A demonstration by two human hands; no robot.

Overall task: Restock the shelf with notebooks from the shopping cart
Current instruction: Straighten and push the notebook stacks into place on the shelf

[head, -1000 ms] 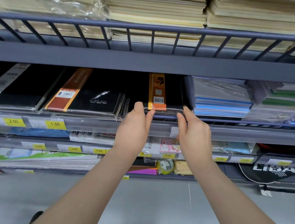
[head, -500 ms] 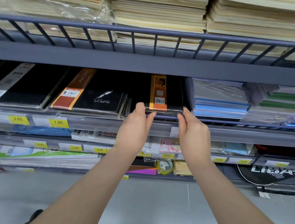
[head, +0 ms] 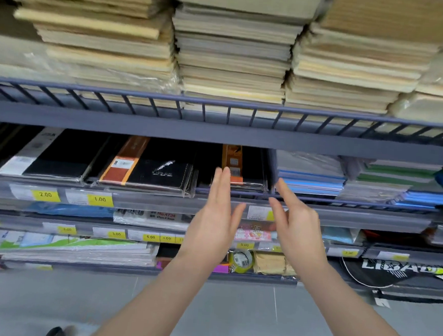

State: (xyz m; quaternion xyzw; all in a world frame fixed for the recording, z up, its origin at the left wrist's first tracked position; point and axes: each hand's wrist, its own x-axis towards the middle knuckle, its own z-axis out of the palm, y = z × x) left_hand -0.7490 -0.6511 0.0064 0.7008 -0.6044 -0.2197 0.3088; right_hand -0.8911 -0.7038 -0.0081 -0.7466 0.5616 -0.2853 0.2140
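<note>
Hands reach up toward the middle shelf [head: 212,207] from below, both empty with fingers straight. The left hand [head: 215,220] is released, its fingertips up in front of the black notebook stack [head: 243,175] with the orange band; whether they touch it I cannot tell. The right hand [head: 294,226] is also released, fingers spread, held just right of that stack and before the shelf's front rail, gripping nothing. The stack lies flat on the shelf, just left of a dark divider [head: 272,169], with blue-edged notebooks [head: 311,179] beyond it on the right. To the left lies another black notebook with an orange band [head: 148,168], then one with a white band [head: 49,157]. Yellow price tags [head: 100,199] sit on the shelf edge. Tall piles of tan paper pads [head: 232,52] fill the shelf above. Lower shelves hold wrapped stationery, near the grey floor [head: 45,300].
</note>
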